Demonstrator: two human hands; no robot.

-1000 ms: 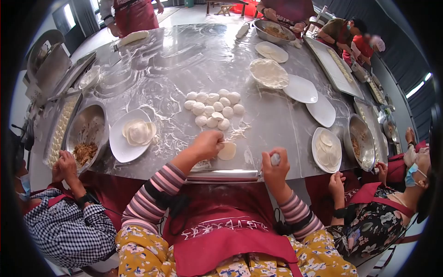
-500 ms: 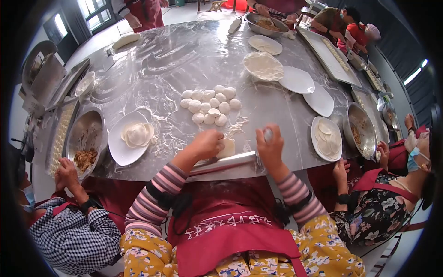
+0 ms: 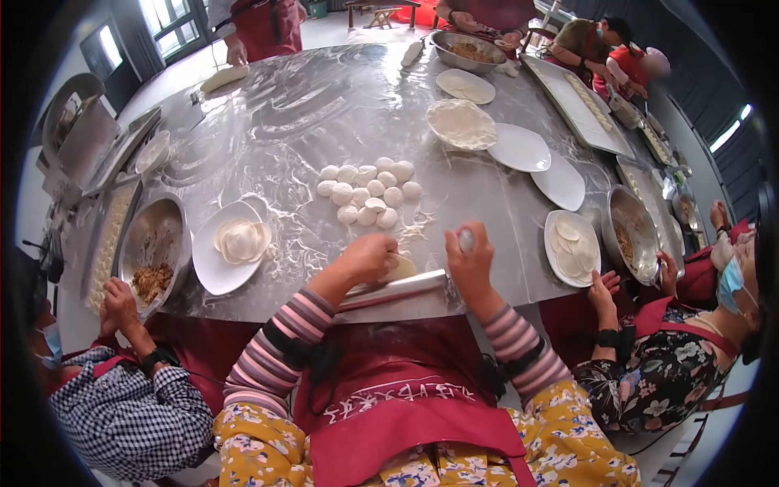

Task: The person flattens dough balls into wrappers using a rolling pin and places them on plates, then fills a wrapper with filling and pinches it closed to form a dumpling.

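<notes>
My left hand (image 3: 369, 258) is closed, its fingertips pinching the edge of a flat dough wrapper (image 3: 402, 269) at the table's front edge. Just in front of the wrapper lies a shiny metal cylinder (image 3: 393, 291). To its right, my right hand (image 3: 471, 258) is closed around something with a greyish rounded end between the fingers; the rest is hidden. Beyond both hands, several floured dough balls (image 3: 375, 187) sit in a cluster on the metal table (image 3: 284, 162).
A plate of stacked wrappers (image 3: 213, 278) and a filling bowl (image 3: 180, 243) stand left. Right are another wrapper plate (image 3: 573, 276), a bowl (image 3: 617, 213) and empty plates (image 3: 519, 148). Co-workers flank me, their hands (image 3: 122, 307) (image 3: 602, 294) near the table edge; others work at the far side.
My right hand has shifted slightly left, towards the wrapper. The wrapper has changed its angle under my left fingertips. The far-left person's hand has moved to the long dough piece.
</notes>
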